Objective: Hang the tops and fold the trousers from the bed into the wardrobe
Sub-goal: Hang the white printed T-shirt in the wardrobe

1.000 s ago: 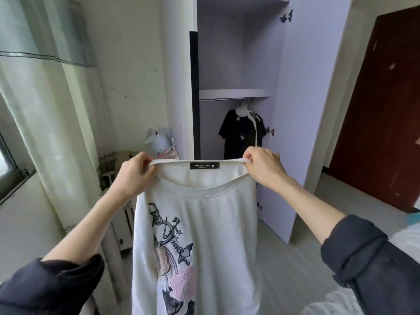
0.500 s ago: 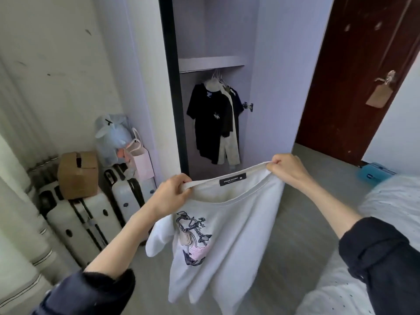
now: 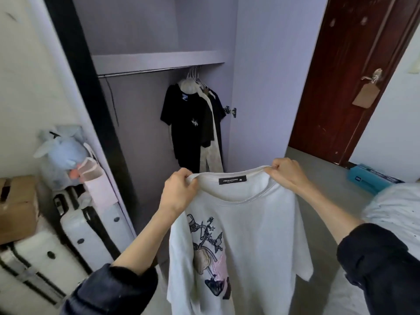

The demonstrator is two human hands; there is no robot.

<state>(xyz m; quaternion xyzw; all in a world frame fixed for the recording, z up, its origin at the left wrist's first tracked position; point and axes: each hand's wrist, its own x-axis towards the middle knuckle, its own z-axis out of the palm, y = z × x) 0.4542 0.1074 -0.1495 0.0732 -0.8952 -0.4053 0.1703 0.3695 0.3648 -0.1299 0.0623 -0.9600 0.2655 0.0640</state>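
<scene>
White printed T-shirt (image 3: 245, 228) held up before open wardrobe (image 3: 256, 64), neckline pinched by left hand (image 3: 179, 192) and right hand (image 3: 287, 172), each grip closed on fabric. Inside, on rail (image 3: 159, 70): black T-shirt (image 3: 184, 126), pale garment (image 3: 210, 153), hangers (image 3: 194, 75).

Single head-worn view, forward and slightly down, close over both hands, toward the somewhat blurred open wardrobe (image 3: 159, 110).
</scene>
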